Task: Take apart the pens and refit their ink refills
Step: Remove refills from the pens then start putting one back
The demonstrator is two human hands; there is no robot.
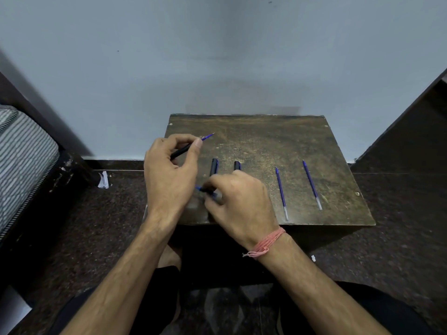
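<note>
The bench [278,141] is small, its near edge under both wrists and its far half bare, so any loose part is best set down toward the back; two refills [281,193] lie well apart on its right side. The left hand [169,175] has its grip clamped on a pen [183,149], tip showing; the right hand [239,204] pinches a small blue piece [202,189] beside two pen barrels [214,167], and should stay low.

Pale blue wall [217,56], dark speckled floor [116,213], perhaps a striped mattress [21,151]
</note>
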